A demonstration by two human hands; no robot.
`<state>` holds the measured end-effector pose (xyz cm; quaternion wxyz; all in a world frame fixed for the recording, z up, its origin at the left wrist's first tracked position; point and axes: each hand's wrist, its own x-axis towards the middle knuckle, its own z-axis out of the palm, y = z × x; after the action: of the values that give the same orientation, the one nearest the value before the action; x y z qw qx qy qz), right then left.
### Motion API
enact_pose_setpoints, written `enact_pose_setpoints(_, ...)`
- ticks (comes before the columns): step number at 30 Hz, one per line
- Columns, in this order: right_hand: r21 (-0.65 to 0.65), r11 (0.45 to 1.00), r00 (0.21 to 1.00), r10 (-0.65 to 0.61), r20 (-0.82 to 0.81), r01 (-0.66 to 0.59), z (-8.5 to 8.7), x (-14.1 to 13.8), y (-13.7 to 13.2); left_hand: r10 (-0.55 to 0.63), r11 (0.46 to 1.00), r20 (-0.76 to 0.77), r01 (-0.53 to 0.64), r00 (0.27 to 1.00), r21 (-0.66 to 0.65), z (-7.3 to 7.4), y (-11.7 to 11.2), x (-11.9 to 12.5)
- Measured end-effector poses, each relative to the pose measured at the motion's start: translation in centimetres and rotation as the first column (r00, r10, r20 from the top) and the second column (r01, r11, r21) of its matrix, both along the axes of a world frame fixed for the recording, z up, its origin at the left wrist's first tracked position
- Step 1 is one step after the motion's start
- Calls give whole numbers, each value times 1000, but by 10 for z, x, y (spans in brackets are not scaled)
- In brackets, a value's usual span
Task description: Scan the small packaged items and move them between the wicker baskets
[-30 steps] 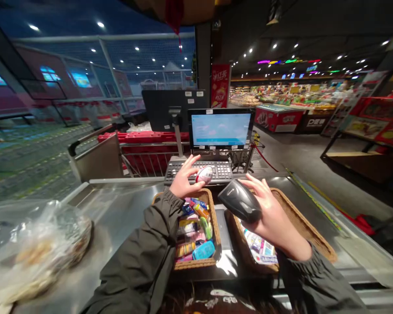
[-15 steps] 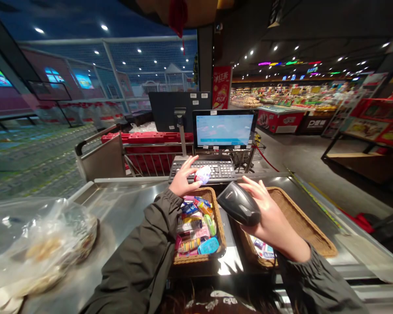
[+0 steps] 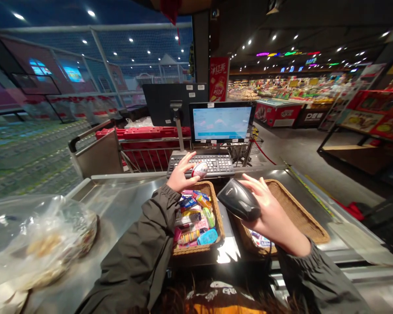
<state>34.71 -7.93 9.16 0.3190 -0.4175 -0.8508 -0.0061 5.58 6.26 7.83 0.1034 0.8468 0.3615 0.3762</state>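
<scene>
My left hand grips a small egg-shaped candy package, white and red, between thumb and fingers. It is held above the far end of the left wicker basket, in front of the keyboard. Packed into that basket are several small wrapped goods, among them a blue case. My right hand is wrapped around a black handheld barcode scanner, whose front points left toward the egg. Under my right hand is a second wicker basket, with some printed packets at its near end.
A lit monitor stands behind the keyboard, with a second screen seen from its back. On the metal counter at left lies a clear plastic bag with pale contents. Shopping carts stand beyond the counter.
The egg has turned in my left hand and looks less brightly lit, with more of its red side showing. My right hand keeps the scanner nearly in place. The view has shifted slightly.
</scene>
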Motion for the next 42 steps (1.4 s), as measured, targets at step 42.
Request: enact_pose_setpoints(42,-241,960,987,157,45,-142,-42,-71,39,243,815,-378,-400,893,-420,-131,-97,-144)
